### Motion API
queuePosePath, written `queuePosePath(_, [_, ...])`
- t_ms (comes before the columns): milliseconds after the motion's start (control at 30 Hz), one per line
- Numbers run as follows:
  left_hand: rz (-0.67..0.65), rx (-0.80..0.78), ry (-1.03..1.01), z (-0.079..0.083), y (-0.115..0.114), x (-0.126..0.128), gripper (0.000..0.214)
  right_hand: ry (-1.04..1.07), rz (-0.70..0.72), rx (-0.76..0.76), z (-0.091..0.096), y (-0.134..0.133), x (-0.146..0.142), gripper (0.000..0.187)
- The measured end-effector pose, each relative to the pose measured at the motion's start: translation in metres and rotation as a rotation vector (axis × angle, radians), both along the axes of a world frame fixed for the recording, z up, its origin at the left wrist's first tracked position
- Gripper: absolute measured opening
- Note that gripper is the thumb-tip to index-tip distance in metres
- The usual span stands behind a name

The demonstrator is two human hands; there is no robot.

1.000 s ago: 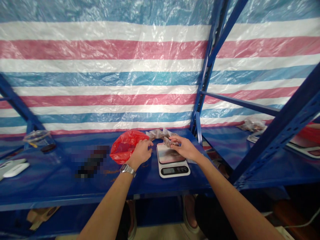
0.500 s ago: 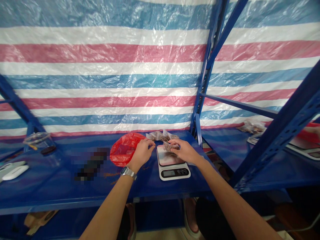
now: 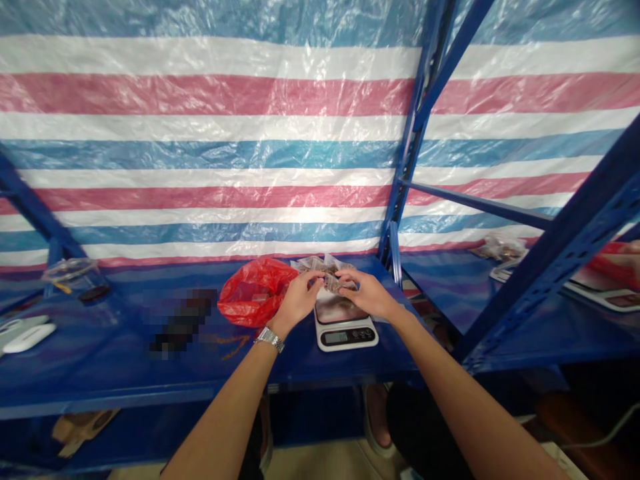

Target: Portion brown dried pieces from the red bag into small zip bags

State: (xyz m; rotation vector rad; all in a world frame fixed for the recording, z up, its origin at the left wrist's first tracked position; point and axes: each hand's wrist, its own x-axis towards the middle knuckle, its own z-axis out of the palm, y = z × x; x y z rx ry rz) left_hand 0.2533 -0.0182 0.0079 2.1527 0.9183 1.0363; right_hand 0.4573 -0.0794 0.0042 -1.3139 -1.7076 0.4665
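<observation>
Head view: looking forward and down at a blue steel shelf [image 3: 110, 377], with a striped plastic tarpaulin [image 3: 210, 160] behind it.
Left hand [image 3: 299, 303]: raised beside a red plastic bag [image 3: 255, 292], its fingers [image 3: 317, 275] pinching one side of the packet; a metal wristwatch [image 3: 269, 339] sits on the wrist.
Right hand [image 3: 363, 297]: its fingers [image 3: 346, 279] pinch the other side, so the two hands are close together, meeting at the packet.
Packet: a clear plastic packet [image 3: 334, 282] of small brown pieces, too small to identify, is held just above the rear of a digital kitchen scale [image 3: 344, 332]. More crinkled clear plastic [image 3: 310, 264] lies behind it; whether it is separate cannot be told.
Step in hand: judging by the grip, two-handed handling of the packet over the scale.
Next move: setting it down would call for a steady release, with the packet wholly on the pan and clear of the red bag.
Nearby: a clear plastic tub [image 3: 70, 272] and a white plastic object [image 3: 27, 339] lie far left; a pixelated object [image 3: 183, 323] cannot be made out.
Right edge: a co-worker's hand [image 3: 631, 257] is at red plastic [image 3: 607, 263], beyond another packet [image 3: 503, 247].
</observation>
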Motion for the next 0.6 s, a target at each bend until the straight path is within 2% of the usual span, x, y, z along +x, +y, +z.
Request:
queuePosePath(200, [-0.086,-0.096,-0.062,0.005,-0.006,0.002,0.029,-0.009,-0.012,0.047,-0.002,0.002,0.0,0.044])
queuePosePath(433, [-0.111,-0.147,-0.125,0.001,-0.01,0.008,0.036,-0.064,0.045,0.053,-0.001,0.001,-0.004,0.039])
queuePosePath(500, [-0.089,-0.133,-0.153,0.001,-0.009,0.01,0.032,-0.059,0.038,0.087,-0.004,0.003,-0.004,0.047])
queuePosePath(600, [-0.072,-0.096,-0.206,0.004,-0.008,0.012,0.03,-0.053,0.009,0.154,-0.01,0.006,-0.001,0.068])
